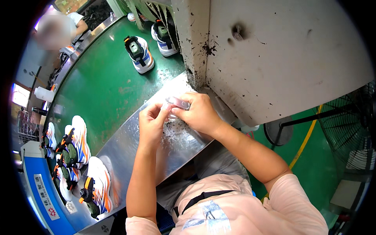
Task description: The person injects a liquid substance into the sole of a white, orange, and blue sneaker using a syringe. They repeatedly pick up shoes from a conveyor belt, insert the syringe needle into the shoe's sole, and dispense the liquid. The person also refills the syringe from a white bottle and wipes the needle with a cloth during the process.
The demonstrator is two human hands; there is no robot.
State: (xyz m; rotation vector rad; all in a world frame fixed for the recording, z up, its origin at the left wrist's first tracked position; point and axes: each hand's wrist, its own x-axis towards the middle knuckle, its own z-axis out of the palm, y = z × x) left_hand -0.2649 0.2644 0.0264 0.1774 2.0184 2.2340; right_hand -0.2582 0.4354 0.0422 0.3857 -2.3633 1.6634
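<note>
Both hands meet over the metal ledge [137, 137], close to the corner of the pale machine housing. Between the fingertips is a small translucent, shiny band-like piece [179, 103]; its exact kind I cannot make out. My right hand [200, 113] is closed round it, thumb and forefinger pressing its lower side. My left hand [152, 119] pinches with thumb and forefinger at the left end of the same piece. Its other fingers are curled, and the fingertips partly hide what they grip.
Two white sneakers ride the green belt, the nearer shoe [140, 55] beside the housing [282, 51]. Several more sneakers [100, 184] stand at the left end of the ledge. A black fan [348, 125] stands on the right. Across the belt sits another person [76, 25].
</note>
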